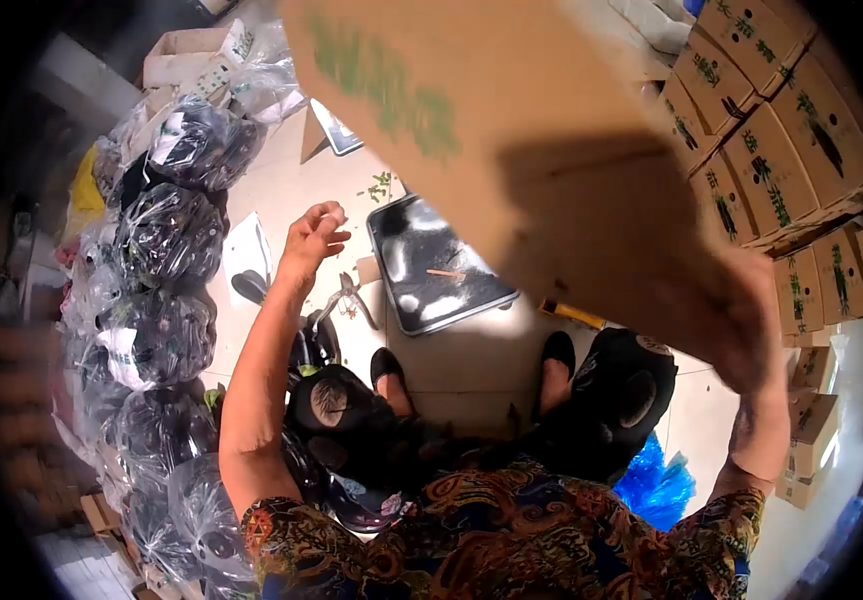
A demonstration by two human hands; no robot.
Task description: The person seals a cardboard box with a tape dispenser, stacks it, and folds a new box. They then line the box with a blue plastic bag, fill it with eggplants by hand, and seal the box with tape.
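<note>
A large cardboard box [421, 60] with green print fills the upper middle of the view, tilted and smeared by motion. My right hand [746, 310] grips its lower right edge, partly in shadow. My left hand [319, 236] hangs free over the floor, fingers loosely bent and apart, with nothing visible in it. Below the box lies a dark tray [421, 270] with a thin orange-brown strip on it, its far right part hidden by the box. Pruning shears [349, 298] rest on the floor between my left forearm and the tray.
Several clear plastic bags [171, 235] with dark contents line the left side. Stacked cardboard cartons [766, 170] stand at the right. Blue plastic [656, 485] lies by my right leg; a yellow-handled tool [573, 314] is near my foot. Green leaf bits [379, 187] lie beyond the tray.
</note>
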